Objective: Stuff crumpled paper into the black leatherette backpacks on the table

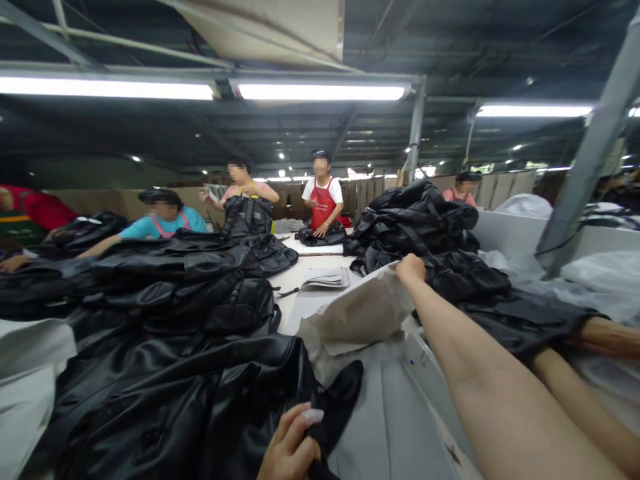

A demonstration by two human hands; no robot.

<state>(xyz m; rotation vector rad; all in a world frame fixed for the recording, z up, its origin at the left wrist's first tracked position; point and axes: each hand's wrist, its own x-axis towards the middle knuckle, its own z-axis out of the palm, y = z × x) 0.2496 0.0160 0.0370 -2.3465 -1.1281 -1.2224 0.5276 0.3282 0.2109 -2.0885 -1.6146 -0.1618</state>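
My right hand (411, 268) is stretched far forward, its fingers closed on the edge of a large sheet of grey-beige paper (363, 313). The sheet hangs in a curve down toward the table. Low in the head view, my left hand (291, 445) has its fingers curled round the edge of a shiny black backpack (235, 393). A small whitish piece (313, 417) shows at its fingertips; I cannot tell what it is. A black strap or flap (345, 400) sticks out beside that hand.
Black bags (150, 267) are heaped on the left, with another pile (415, 220) at the back right. Folded paper (325, 277) lies mid-table. A co-worker's arms (575, 387) reach in from the right. Several people, one in a red apron (325, 203), stand around the table.
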